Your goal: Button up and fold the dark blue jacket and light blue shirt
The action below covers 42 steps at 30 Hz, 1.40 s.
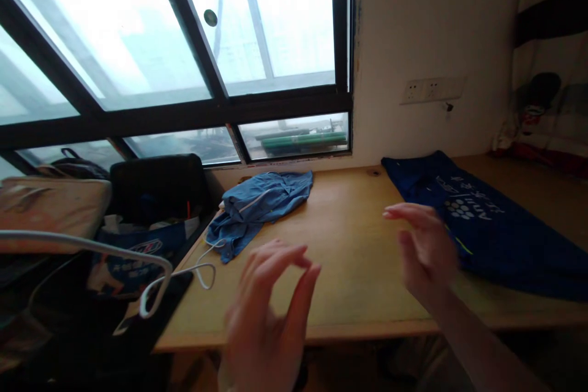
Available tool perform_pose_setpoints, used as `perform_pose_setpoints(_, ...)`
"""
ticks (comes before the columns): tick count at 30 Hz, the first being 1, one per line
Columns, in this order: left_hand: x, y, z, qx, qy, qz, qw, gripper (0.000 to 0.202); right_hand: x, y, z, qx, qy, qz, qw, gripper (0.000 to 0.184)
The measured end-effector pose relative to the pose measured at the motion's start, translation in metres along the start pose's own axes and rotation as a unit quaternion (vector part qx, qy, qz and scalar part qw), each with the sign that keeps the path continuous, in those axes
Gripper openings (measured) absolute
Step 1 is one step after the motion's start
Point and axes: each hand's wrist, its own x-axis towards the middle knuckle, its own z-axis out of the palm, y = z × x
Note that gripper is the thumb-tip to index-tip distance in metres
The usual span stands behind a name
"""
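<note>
Crumpled light-blue cloth (264, 202) and a white cable (204, 266) lie left on a wooden surface (349, 275). A printed navy cloth (519, 251) spreads across its right side

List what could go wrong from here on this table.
The white cable loops right up to the light blue cloth, so pulling the cloth might snag it. That cloth also lies close to the left edge of the table; a tug that way could drop it. The right hand appears near the dark blue garment and might rumple it with a careless sweep.
</note>
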Motion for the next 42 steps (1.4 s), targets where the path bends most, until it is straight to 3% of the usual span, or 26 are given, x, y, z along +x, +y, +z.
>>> perform_pose_setpoints(2,0.011,-0.041,0.04,0.054,-0.074,-0.002,0.996,0.024,-0.016,0.033,0.037,-0.003,-0.05,0.009,0.999,0.02)
perform_pose_setpoints(4,0.014,-0.099,0.076,0.117,-0.167,-0.039,0.978,0.025,-0.039,0.07,0.066,-0.033,-0.124,0.036,0.991,0.022)
perform_pose_setpoints(6,0.012,-0.16,0.1,0.195,-0.221,-0.087,0.952,0.031,-0.063,0.101,0.084,-0.054,-0.188,0.075,0.978,0.025)
perform_pose_setpoints(8,0.011,-0.212,0.11,0.289,-0.244,-0.14,0.915,0.04,-0.078,0.118,0.09,-0.058,-0.229,0.104,0.966,0.026)
perform_pose_setpoints(10,0.013,-0.247,0.11,0.361,-0.232,-0.203,0.88,0.045,-0.085,0.124,0.091,-0.061,-0.259,0.122,0.956,0.027)
perform_pose_setpoints(14,0.025,-0.28,0.106,0.413,-0.215,-0.228,0.855,0.035,-0.081,0.123,0.09,-0.075,-0.313,0.145,0.936,0.028)
perform_pose_setpoints(17,0.03,-0.287,0.107,0.418,-0.223,-0.197,0.858,0.031,-0.077,0.122,0.091,-0.077,-0.324,0.151,0.931,0.028)
perform_pose_setpoints(20,0.028,-0.28,0.112,0.388,-0.249,-0.16,0.873,0.029,-0.074,0.123,0.092,-0.069,-0.314,0.155,0.934,0.029)
perform_pose_setpoints(23,0.019,-0.253,0.126,0.27,-0.315,-0.124,0.902,0.025,-0.073,0.125,0.093,-0.054,-0.292,0.171,0.939,0.028)
perform_pose_setpoints(26,0.004,-0.209,0.143,0.047,-0.405,-0.101,0.907,0.022,-0.075,0.132,0.094,-0.023,-0.235,0.238,0.942,0.028)
perform_pose_setpoints(27,-0.001,-0.193,0.148,-0.041,-0.444,-0.104,0.889,0.023,-0.076,0.136,0.095,-0.01,-0.207,0.273,0.939,0.029)
perform_pose_setpoints(28,-0.005,-0.177,0.151,-0.133,-0.497,-0.11,0.851,0.025,-0.077,0.14,0.095,0.0,-0.174,0.312,0.934,0.034)
perform_pose_setpoints(30,-0.011,-0.149,0.151,-0.291,-0.612,-0.11,0.727,0.033,-0.08,0.15,0.094,0.021,-0.108,0.385,0.916,0.047)
perform_pose_setpoints(32,-0.013,-0.131,0.146,-0.365,-0.709,-0.073,0.6,0.049,-0.082,0.161,0.091,0.059,-0.07,0.438,0.894,0.054)
perform_pose_setpoints(33,-0.013,-0.126,0.143,-0.371,-0.741,-0.052,0.558,0.055,-0.082,0.167,0.089,0.085,-0.059,0.456,0.884,0.053)
perform_pose_setpoints(34,-0.014,-0.124,0.141,-0.365,-0.759,-0.042,0.537,0.057,-0.082,0.172,0.086,0.112,-0.046,0.469,0.875,0.048)
perform_pose_setpoints(35,-0.015,-0.124,0.14,-0.354,-0.763,-0.044,0.539,0.054,-0.08,0.178,0.082,0.134,-0.024,0.482,0.865,0.043)
perform_pose_setpoints(36,-0.017,-0.125,0.141,-0.337,-0.751,-0.055,0.566,0.049,-0.079,0.183,0.078,0.148,0.013,0.498,0.855,0.037)
perform_pose_setpoints(37,-0.019,-0.127,0.143,-0.312,-0.722,-0.068,0.614,0.046,-0.077,0.188,0.073,0.156,0.062,0.516,0.84,0.032)
perform_pose_setpoints(39,-0.025,-0.133,0.149,-0.221,-0.622,-0.057,0.749,0.044,-0.073,0.196,0.063,0.15,0.168,0.562,0.796,0.026)
perform_pose_setpoints(41,-0.029,-0.138,0.157,-0.072,-0.483,-0.006,0.873,0.047,-0.07,0.201,0.054,0.127,0.25,0.595,0.753,0.024)
perform_pose_setpoints(42,-0.029,-0.14,0.16,0.01,-0.41,0.011,0.912,0.05,-0.069,0.202,0.051,0.12,0.279,0.602,0.738,0.024)
